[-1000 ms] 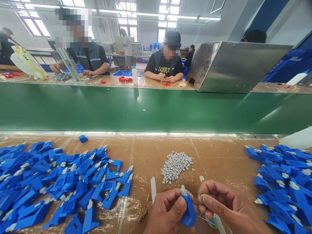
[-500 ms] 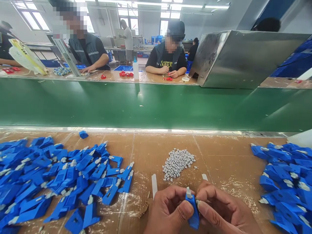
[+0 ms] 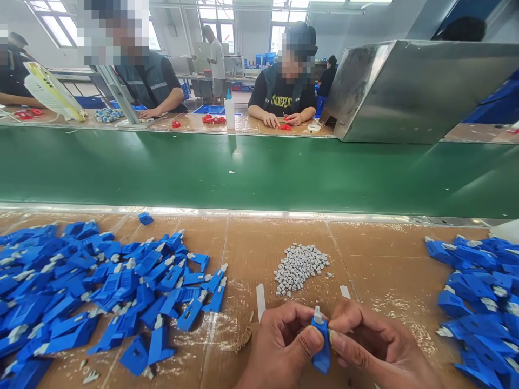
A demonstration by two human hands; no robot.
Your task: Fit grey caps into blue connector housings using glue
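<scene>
My left hand (image 3: 290, 343) pinches a blue plastic part (image 3: 322, 348) with a pale grey tip (image 3: 318, 315) pointing up. Thumb and forefinger of my right hand (image 3: 365, 340) are pressed together against the right side of that part. Whatever sits between those right fingertips is too small and covered to make out. Beyond both hands lies a heap of small grey pieces (image 3: 302, 267) on the brown tabletop (image 3: 247, 243).
Many similar blue parts with grey tips are piled at the left (image 3: 109, 286) and the right (image 3: 482, 302). A green conveyor belt (image 3: 182, 167) runs across behind the table. Co-workers (image 3: 284, 97) sit on its far side, near a metal hood (image 3: 413, 92) and a white bottle (image 3: 230, 111).
My right hand has moved left, from beside the blue part to contact with its side. The left hand has turned the part slightly. The camera view has tilted down.
</scene>
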